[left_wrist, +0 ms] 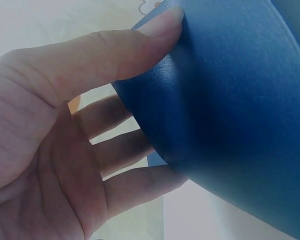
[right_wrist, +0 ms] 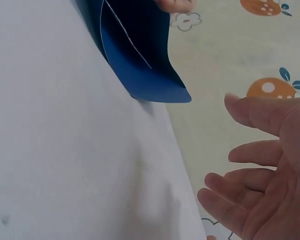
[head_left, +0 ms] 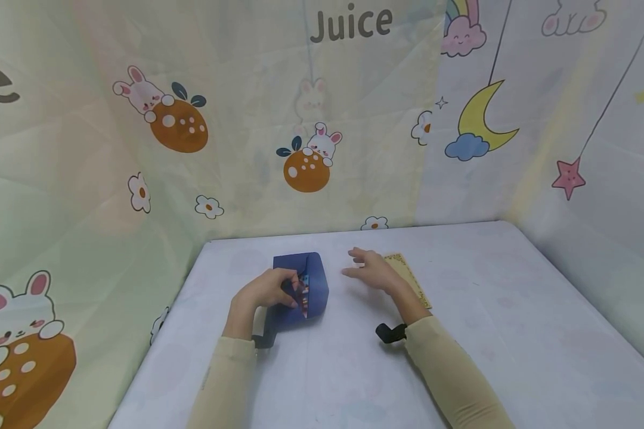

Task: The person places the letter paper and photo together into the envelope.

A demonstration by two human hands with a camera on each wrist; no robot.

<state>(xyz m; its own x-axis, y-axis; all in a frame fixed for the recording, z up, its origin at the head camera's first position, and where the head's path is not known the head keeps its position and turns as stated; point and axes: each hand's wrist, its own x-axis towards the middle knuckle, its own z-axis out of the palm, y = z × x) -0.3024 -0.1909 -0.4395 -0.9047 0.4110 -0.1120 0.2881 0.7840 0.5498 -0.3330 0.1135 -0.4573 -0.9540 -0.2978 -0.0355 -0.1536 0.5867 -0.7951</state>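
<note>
My left hand (head_left: 265,289) pinches the edge of a blue envelope (head_left: 318,289) on the table, left of the middle. In the left wrist view the thumb (left_wrist: 160,25) lies on one side of the blue paper and the other fingers are behind it. The envelope gapes open, and a colourful patterned part (head_left: 304,292) shows inside; whether it is a print or a separate piece I cannot tell. To the right, my right hand (head_left: 372,271) hovers apart from the envelope, fingers spread and holding nothing. A yellow card (head_left: 409,275) with a patterned border lies partly hidden behind the right forearm.
A white-covered table (head_left: 515,333) carries these things. Printed cloth walls (head_left: 247,119) with rabbits and flowers stand at the back and sides. Black wrist devices sit at the left wrist (head_left: 265,339) and the right wrist (head_left: 390,333).
</note>
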